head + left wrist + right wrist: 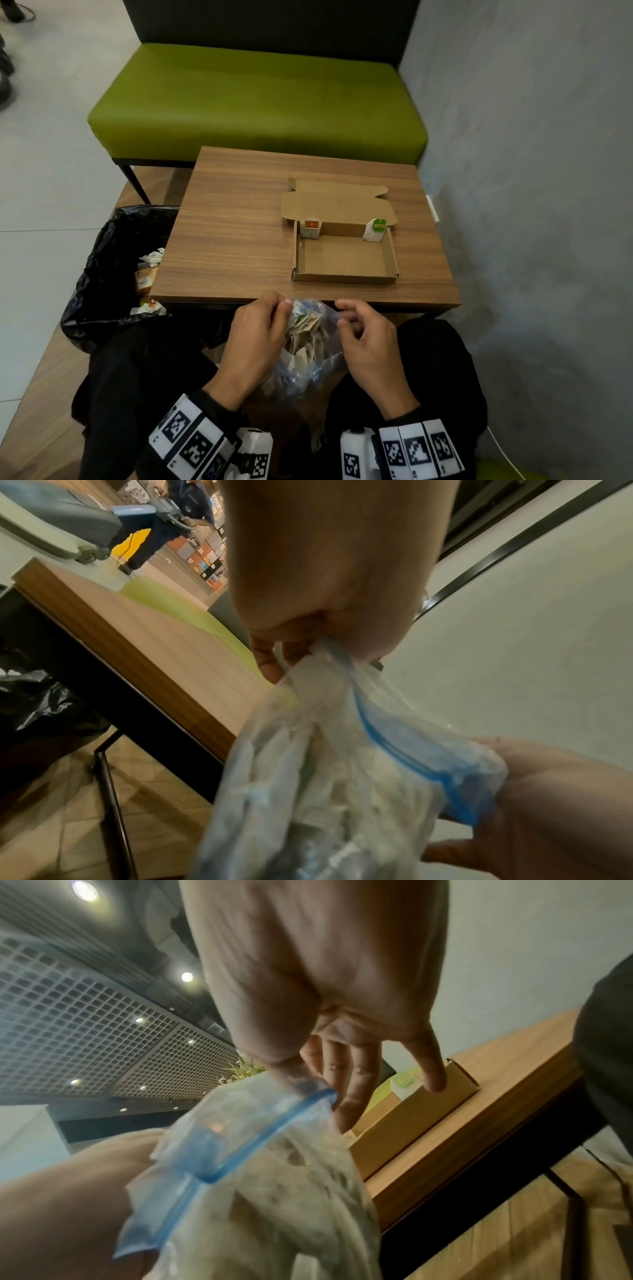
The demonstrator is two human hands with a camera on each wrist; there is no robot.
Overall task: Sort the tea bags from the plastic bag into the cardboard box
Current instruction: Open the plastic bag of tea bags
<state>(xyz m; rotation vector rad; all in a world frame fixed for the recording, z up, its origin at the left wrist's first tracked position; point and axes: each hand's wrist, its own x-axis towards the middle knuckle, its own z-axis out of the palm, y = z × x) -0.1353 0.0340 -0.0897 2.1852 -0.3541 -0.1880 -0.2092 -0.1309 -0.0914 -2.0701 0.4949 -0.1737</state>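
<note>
A clear zip plastic bag [308, 346] full of tea bags sits in my lap, below the table's near edge. My left hand [255, 337] pinches its rim on the left side; the left wrist view shows the bag [329, 764] drawn out of curled fingers [274, 653]. My right hand [368, 342] pinches the opposite rim by its blue zip strip [274, 1123], thumb against it. The open cardboard box [344, 255] lies on the table, its lid folded back. One tea bag with an orange tag [311, 229] leans in its far left corner, one with a green tag [376, 230] in the far right.
The wooden table [239, 233] stands between my knees and a green bench [253, 102]. A black-lined bin [113, 274] with wrappers is at the table's left. A grey wall [531, 205] runs along the right.
</note>
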